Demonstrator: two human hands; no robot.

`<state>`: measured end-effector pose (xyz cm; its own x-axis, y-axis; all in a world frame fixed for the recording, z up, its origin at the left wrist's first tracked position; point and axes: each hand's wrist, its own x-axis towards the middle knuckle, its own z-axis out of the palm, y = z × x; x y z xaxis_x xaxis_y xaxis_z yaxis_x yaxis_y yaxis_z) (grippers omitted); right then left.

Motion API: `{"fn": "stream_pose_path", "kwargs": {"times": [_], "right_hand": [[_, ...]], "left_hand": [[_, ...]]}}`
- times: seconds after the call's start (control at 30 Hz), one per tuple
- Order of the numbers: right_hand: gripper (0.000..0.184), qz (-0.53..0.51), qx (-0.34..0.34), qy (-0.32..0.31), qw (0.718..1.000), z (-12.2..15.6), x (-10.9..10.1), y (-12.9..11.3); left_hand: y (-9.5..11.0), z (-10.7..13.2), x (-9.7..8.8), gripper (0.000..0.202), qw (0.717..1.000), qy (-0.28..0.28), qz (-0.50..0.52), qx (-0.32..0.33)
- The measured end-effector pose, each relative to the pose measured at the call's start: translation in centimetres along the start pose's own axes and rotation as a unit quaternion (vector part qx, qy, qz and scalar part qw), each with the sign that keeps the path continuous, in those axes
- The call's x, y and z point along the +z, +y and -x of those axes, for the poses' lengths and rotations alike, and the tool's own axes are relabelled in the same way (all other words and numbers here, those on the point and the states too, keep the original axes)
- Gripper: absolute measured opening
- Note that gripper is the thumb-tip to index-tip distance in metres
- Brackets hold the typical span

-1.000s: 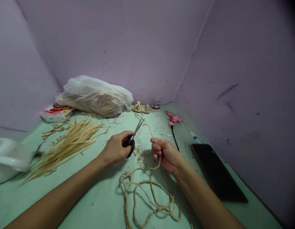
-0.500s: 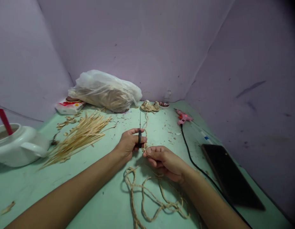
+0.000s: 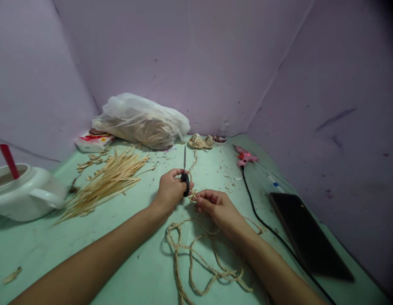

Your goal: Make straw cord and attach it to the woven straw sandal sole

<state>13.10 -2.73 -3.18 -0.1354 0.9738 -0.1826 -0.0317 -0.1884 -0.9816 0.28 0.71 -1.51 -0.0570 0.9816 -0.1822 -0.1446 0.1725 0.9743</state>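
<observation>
My left hand (image 3: pixel 173 185) is closed around a pair of black-handled scissors (image 3: pixel 185 184), whose blades point away from me. Its fingertips also touch the braided straw cord (image 3: pixel 195 157). Close beside it, my right hand (image 3: pixel 214 204) pinches the near end of that braid, where loose strands show. Beyond my hands the cord runs back to a coiled woven piece (image 3: pixel 200 142) by the wall. Long loops of the same cord (image 3: pixel 196 254) lie on the table in front of me, partly hidden by my right forearm.
Loose dry straw strips (image 3: pixel 110 178) lie at left beside a white pot (image 3: pixel 31 192) with a red handle in it. A plastic bag (image 3: pixel 142 120) and a box (image 3: pixel 94 142) stand behind. At right are a pink glue gun (image 3: pixel 246 157), its black cable (image 3: pixel 258 218) and a dark phone-like slab (image 3: pixel 311 237).
The scissors have turned in my left hand, so the handle shows more. My right hand has shifted its pinch slightly at the braid's end.
</observation>
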Motion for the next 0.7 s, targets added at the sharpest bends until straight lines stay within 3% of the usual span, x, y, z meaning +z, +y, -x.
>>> {"fn": "stream_pose_path", "kwargs": {"times": [0.23,0.3,0.37,0.43,0.53,0.6,0.7], "right_hand": [[0.027,-0.052,0.047,0.028,0.997,0.0,-0.3,-0.8],[0.029,-0.114,0.063,0.05,0.99,0.0,-0.8,-1.3],[0.031,-0.166,0.062,0.066,0.982,-0.1,-1.3,-1.7],[0.034,-0.196,0.05,0.079,0.976,-0.2,-1.6,-2.0],[0.034,-0.206,0.035,0.095,0.973,-0.3,-1.8,-2.2],[0.031,-0.202,0.03,0.103,0.973,-0.3,-1.8,-2.2],[0.03,-0.189,0.023,0.114,0.975,-0.2,-1.5,-2.2]], "left_hand": [[-0.2,-0.4,-0.4,0.039,0.997,-0.043,-0.06,0.033],[-0.2,-0.5,-1.0,0.039,0.99,-0.071,-0.102,0.07],[-0.1,-0.5,-1.9,0.037,0.966,-0.111,-0.183,0.146],[0.0,-0.4,-2.7,0.036,0.906,-0.127,-0.316,0.25],[-0.1,-0.1,-3.3,0.042,0.789,-0.133,-0.471,0.371],[-0.3,0.1,-3.3,0.047,0.727,-0.143,-0.531,0.411],[-0.7,0.3,-3.1,0.051,0.674,-0.134,-0.587,0.428]]}}
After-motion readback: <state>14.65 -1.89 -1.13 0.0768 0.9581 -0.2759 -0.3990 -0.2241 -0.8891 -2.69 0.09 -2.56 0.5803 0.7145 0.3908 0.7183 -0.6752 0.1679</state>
